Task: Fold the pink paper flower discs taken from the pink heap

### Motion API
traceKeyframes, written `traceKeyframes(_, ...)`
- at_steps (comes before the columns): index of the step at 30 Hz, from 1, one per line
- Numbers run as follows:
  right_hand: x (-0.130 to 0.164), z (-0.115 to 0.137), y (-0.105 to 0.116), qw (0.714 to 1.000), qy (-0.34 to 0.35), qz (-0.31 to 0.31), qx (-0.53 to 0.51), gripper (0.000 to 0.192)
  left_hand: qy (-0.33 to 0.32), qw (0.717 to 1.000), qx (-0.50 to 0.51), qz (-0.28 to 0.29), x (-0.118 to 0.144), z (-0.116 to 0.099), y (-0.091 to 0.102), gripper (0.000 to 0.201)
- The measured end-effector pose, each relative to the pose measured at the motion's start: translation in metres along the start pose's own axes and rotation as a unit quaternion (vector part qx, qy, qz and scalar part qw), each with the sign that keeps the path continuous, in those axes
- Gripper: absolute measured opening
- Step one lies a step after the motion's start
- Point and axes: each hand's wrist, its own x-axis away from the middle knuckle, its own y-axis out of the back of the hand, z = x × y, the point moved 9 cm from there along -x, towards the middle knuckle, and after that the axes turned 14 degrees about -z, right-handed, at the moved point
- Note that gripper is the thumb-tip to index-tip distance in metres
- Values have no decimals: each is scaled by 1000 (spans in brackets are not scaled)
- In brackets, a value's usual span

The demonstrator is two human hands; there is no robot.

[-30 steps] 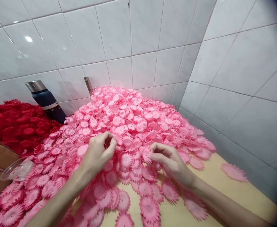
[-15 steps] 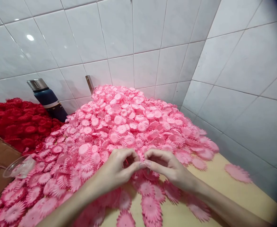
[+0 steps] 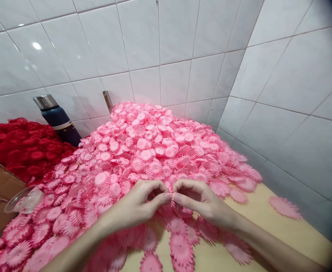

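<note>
Many pink discs (image 3: 147,155) lay heaped, loose, on the table (image 3: 256,206); L hand (image 3: 143,200) & R hand (image 3: 208,200) nearly met over them, each in a close pinch; can't tell what, if anything, they held; amt. done unclear, but lots prob. left to handle.

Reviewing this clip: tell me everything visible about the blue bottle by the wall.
The bottle has a dark blue body, a silver, metallic-looking cap in place on top, and a pale band around its middle. It stands before the tiled wall, between the red pile and the pink pile, whose pieces crowd its foot. It slants in view, top to the left, but nearby tile lines slant likewise, so whether it truly leans cannot be told.
</note>
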Motion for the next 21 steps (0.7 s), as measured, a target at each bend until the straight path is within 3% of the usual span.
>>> traceKeyframes(12, 0, 1, -2, 1000, 1, 8, 4, 23, 44, 996, 70, 15, -2, 6, -4, 23)
traceKeyframes(21, 3, 6, -7, 999, 14, 28, 4, 19, 95, 993, 68, 22, -3, 17, -6, 35)
